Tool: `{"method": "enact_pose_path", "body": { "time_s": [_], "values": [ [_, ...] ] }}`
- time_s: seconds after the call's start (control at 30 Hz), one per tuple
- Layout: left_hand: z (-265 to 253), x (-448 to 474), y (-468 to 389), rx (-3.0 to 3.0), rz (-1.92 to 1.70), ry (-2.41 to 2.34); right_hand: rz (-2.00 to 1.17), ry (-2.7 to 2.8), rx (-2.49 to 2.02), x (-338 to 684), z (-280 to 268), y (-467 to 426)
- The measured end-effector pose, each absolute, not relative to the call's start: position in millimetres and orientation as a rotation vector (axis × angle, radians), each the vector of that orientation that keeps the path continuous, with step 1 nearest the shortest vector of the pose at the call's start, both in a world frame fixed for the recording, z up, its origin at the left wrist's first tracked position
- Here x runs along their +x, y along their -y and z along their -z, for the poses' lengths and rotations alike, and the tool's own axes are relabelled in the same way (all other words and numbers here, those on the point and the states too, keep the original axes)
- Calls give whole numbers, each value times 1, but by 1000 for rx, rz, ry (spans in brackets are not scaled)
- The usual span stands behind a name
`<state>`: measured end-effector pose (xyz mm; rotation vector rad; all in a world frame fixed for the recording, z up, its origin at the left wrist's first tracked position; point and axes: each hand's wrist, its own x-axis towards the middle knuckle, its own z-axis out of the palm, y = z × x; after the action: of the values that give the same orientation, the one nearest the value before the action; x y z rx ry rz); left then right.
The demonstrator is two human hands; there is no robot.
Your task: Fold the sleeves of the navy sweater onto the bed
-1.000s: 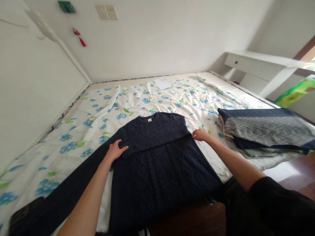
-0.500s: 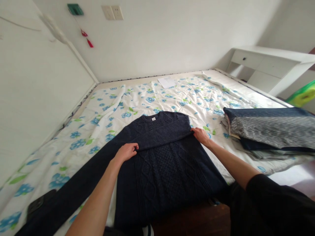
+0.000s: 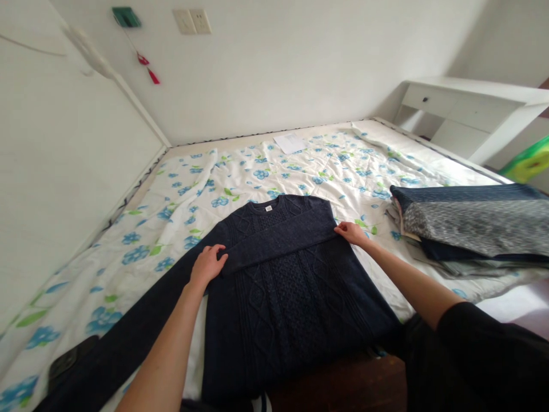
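A dark navy cable-knit sweater (image 3: 283, 309) lies spread on the bed, its neckline facing the wall. One sleeve (image 3: 274, 243) is folded across the chest, while the other stretches toward the lower left. At the folded sleeve's left end rests my left hand (image 3: 206, 266), its thumb and fingers apart. My right hand (image 3: 351, 233) pinches the sleeve's fold at the sweater's right side.
Folded clothes (image 3: 472, 223) are stacked at the right. A black phone (image 3: 68, 357) lies lower left, partly under the outstretched sleeve. White paper (image 3: 290, 143) is on the floral sheet (image 3: 257, 174) near the wall. A white desk (image 3: 467, 114) stands beyond.
My left hand has slid left along the folded sleeve to its end, and its fingers have parted. My right hand keeps its pinch in nearly the same place.
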<state>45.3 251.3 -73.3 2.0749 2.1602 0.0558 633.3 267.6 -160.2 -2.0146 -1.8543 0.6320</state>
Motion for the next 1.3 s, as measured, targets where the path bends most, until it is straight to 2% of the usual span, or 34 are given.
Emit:
{"method": "enact_pose_path", "body": {
  "time_s": [0.23,0.4,0.5,0.63,0.77,0.9,1.0,1.13,1.3],
  "values": [
    [82,31,-254,1881,30,-2183,-290,1978,-1816,598,153,-327],
    [85,28,-259,1799,64,-2246,-254,2150,-1868,581,156,-364],
    [85,28,-264,1731,-49,-2313,-262,2192,-1958,586,160,-373],
    [86,30,-266,1632,-269,-2401,-259,2090,-2049,593,164,-377],
    [87,34,-262,1616,-242,-2356,-227,1932,-2034,590,174,-367],
    [85,32,-262,1675,-145,-2309,-373,1637,-2079,589,179,-355],
    [81,26,-264,1626,-69,-2262,-692,1430,-2193,597,176,-349],
    [79,20,-261,1627,-30,-2137,-1082,1464,-1965,616,175,-336],
    [76,28,-250,1712,147,-2146,-837,1403,-2028,630,183,-322]
  ]
}}
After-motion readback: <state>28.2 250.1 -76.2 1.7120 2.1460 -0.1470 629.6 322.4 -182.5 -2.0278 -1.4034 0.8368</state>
